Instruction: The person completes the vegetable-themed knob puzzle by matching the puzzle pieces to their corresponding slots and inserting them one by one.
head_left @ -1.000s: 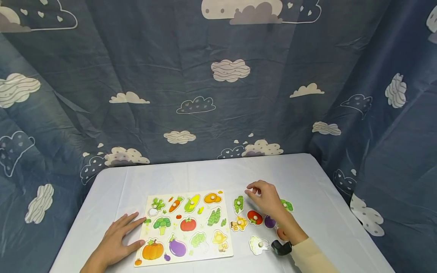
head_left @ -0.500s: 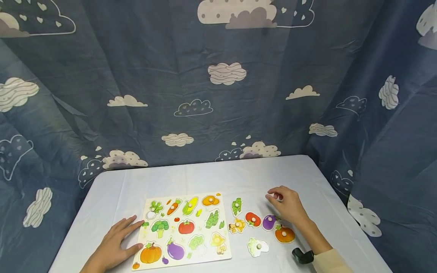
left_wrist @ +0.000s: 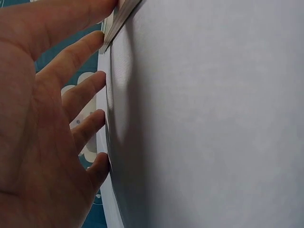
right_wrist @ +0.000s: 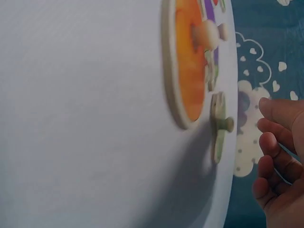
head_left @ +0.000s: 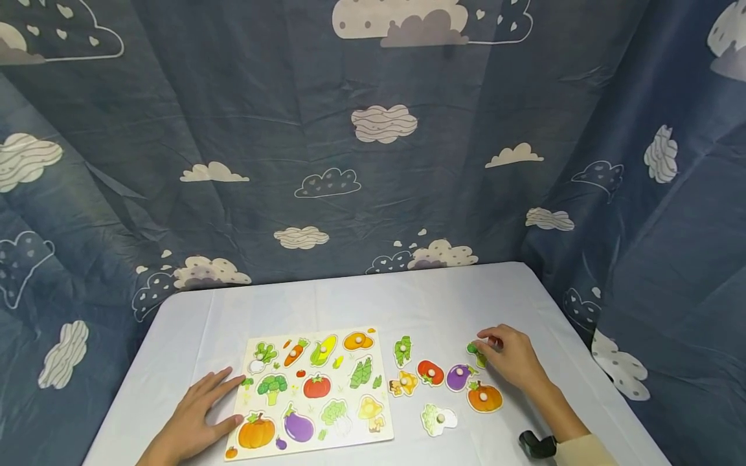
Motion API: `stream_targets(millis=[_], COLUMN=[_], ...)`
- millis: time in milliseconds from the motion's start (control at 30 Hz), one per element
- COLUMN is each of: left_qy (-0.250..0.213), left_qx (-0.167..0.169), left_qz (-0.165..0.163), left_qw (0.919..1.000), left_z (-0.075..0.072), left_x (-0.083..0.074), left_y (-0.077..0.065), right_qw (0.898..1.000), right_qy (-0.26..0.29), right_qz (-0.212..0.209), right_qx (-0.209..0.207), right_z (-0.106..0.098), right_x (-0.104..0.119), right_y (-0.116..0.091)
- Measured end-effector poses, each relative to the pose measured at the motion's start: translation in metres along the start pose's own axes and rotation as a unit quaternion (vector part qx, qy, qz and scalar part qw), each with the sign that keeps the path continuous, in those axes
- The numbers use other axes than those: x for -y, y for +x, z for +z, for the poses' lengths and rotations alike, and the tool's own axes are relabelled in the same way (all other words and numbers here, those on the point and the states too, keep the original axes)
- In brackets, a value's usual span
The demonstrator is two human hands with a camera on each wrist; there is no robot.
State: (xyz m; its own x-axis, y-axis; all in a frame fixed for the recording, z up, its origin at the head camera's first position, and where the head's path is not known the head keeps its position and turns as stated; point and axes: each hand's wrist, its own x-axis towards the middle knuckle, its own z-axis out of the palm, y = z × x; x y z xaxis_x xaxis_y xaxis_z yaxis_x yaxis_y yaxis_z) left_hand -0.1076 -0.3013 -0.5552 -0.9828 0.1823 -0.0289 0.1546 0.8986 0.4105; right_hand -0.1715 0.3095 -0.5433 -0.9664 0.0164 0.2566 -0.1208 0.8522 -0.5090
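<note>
A cloud-printed blue curtain (head_left: 373,162) hangs behind a white table (head_left: 361,301); no writing can be read anywhere. One puzzle board (head_left: 311,391) lies on the table, with a yellow knobbed piece (head_left: 358,340) seated in its far corner. To its right seven loose knobbed pieces lie near one another: pumpkin (head_left: 484,397), eggplant (head_left: 458,377), tomato (head_left: 430,372), white vegetable (head_left: 438,419), yellow mushrooms (head_left: 405,383), green leaf (head_left: 402,350) and a green piece (head_left: 476,353). The right hand (head_left: 513,362) rests curled, fingertips at that green piece's knob; whether it grips, I cannot tell. The left hand (head_left: 195,417) lies flat, fingers spread, against the board's left edge
</note>
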Motion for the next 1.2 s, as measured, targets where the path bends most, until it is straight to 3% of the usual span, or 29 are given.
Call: stream_targets(millis=[633,1200], left_qy=[-0.004,-0.015], left_qx=[0.017,0.016], left_qz=[-0.015,-0.012], left_qw=[0.9997,0.9997], left_z=[0.000,0.002], left_x=[0.002,0.001], left_y=[0.001,0.000], right_qw=[0.999,0.999], right_qy=[-0.006,-0.005], right_qz=[0.026,0.009], right_qx=[0.043,0.035], right_z=[0.001,0.006], right_x=[-0.019,-0.016], right_y=[-0.013,-0.014])
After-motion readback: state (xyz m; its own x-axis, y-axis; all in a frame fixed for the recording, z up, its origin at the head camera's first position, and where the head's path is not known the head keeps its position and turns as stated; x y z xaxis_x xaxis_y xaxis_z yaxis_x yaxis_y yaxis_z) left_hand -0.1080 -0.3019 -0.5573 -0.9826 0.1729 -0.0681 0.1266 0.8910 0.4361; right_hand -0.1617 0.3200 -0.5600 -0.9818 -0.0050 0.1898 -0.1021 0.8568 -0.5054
